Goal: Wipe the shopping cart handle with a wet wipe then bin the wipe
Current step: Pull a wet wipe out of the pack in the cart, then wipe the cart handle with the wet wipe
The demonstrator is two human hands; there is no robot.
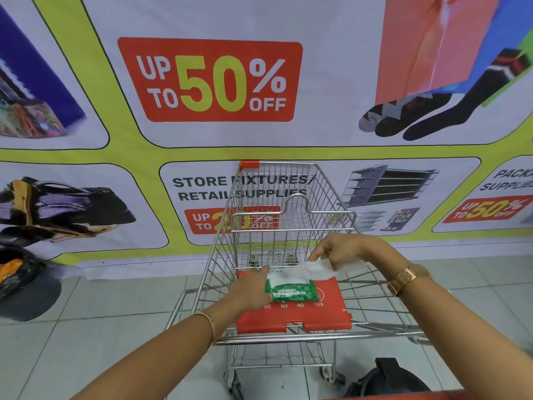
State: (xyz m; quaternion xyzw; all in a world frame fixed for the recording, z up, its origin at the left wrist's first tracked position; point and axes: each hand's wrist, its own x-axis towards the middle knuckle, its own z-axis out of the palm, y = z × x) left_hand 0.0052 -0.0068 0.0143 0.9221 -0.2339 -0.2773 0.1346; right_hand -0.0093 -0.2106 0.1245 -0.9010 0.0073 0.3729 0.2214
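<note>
A wire shopping cart (291, 180) stands in front of me, its metal handle bar (375, 335) running across just below the red child-seat flap (317, 319). A green wet wipe pack (291, 290) lies on that flap. My left hand (251, 287) presses on the pack's left end and holds it down. My right hand (343, 249) pinches a white wet wipe (311, 269) that stretches from the pack's opening up to my fingers.
A large sale banner (210, 79) covers the wall right behind the cart. A black round bin or bag (386, 379) sits on the tiled floor at the bottom right. Dark bags (20, 278) lie on the floor at the left.
</note>
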